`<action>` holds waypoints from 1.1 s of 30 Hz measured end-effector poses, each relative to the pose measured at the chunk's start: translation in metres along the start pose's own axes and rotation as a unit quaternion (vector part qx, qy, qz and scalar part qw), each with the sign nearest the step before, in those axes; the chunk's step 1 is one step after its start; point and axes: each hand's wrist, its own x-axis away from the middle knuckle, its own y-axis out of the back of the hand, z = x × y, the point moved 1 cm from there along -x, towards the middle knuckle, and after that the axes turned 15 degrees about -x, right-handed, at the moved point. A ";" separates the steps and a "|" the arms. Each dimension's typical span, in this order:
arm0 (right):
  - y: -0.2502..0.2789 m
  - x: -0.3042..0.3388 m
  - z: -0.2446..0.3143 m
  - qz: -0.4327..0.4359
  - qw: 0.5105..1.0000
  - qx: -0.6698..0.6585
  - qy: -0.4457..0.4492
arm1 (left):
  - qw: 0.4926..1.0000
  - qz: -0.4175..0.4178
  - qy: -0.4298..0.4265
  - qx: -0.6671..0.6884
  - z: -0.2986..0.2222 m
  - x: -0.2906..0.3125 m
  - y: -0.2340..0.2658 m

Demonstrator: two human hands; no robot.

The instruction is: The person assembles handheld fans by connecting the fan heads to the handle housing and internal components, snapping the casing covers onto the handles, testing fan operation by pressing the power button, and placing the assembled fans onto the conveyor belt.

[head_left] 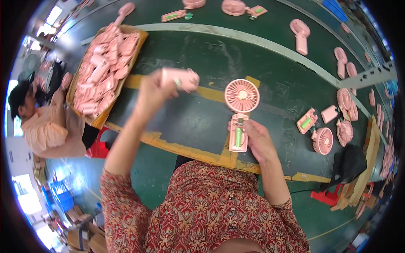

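In my right hand [258, 139] is a pink handheld fan [242, 96], held upright over the bench. Its handle is open at the front, with a green battery cell [238, 137] showing inside. My left hand [152, 90] is raised over the bench to the left, its fingers closed around a pink handle cover [180, 79], slightly blurred by motion. Beyond that hand stands a cardboard box [137, 57] piled with similar pink plastic covers [101, 69].
To the right on the green bench [202, 50] lie an opened fan handle [307, 121], a loose cover [329, 114] and several fans [322, 141]. More fans [300, 33] lie beyond the pale rail [202, 28]. At the left sits a co-worker [46, 122]. A black object [352, 162] rests near the right edge.
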 end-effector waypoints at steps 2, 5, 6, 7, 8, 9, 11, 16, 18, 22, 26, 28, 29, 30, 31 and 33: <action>0.000 0.001 -0.002 -0.004 1.000 -0.004 0.000 | 0.985 0.085 0.052 0.138 -0.001 0.022 -0.046; -0.003 0.003 -0.002 -0.013 1.000 -0.019 0.002 | 0.968 0.093 0.123 0.196 -0.005 0.044 -0.080; 0.001 0.003 -0.004 -0.020 1.000 -0.020 0.008 | 0.968 0.106 0.118 0.194 -0.004 0.046 -0.083; 0.002 0.003 -0.004 -0.025 0.999 -0.025 0.014 | 0.981 0.108 0.131 0.098 0.001 0.047 -0.079; 0.002 0.002 -0.005 -0.022 0.999 -0.026 0.016 | 0.984 0.107 0.142 0.001 0.005 0.049 -0.076; 0.002 0.002 -0.006 -0.016 0.999 -0.027 0.015 | 0.982 0.094 0.115 -0.115 0.000 0.052 -0.071; 0.005 0.001 -0.007 -0.023 0.999 -0.024 0.015 | 0.956 0.013 0.013 -0.292 -0.013 0.059 -0.071; 0.000 0.002 -0.009 -0.020 0.998 -0.048 0.022 | 0.900 0.025 -0.127 -0.417 -0.014 0.055 -0.075; -0.001 0.003 -0.008 -0.018 0.998 -0.052 0.019 | 0.897 0.044 -0.106 -0.426 -0.018 0.053 -0.075; 0.000 0.003 -0.013 -0.032 0.997 -0.067 0.023 | 0.915 0.075 -0.020 -0.397 -0.026 0.057 -0.076; -0.008 0.007 -0.012 -0.026 0.996 -0.070 0.046 | 0.953 0.064 -0.054 -0.290 -0.039 0.078 -0.089; -0.010 0.009 -0.010 -0.012 0.996 -0.084 0.035 | 0.955 0.081 -0.048 -0.282 -0.054 0.085 -0.096; -0.011 0.010 -0.009 -0.012 0.996 -0.086 0.035 | 0.954 0.072 -0.073 -0.281 -0.055 0.087 -0.100; -0.012 0.011 -0.008 -0.006 0.996 -0.083 0.032 | 0.954 0.074 -0.073 -0.281 -0.057 0.088 -0.103; -0.013 0.011 -0.007 0.000 0.996 -0.080 0.030 | 0.948 0.074 -0.084 -0.298 -0.059 0.089 -0.105; -0.015 0.015 -0.003 0.010 0.996 -0.083 0.023 | 0.937 0.063 -0.117 -0.324 -0.061 0.092 -0.110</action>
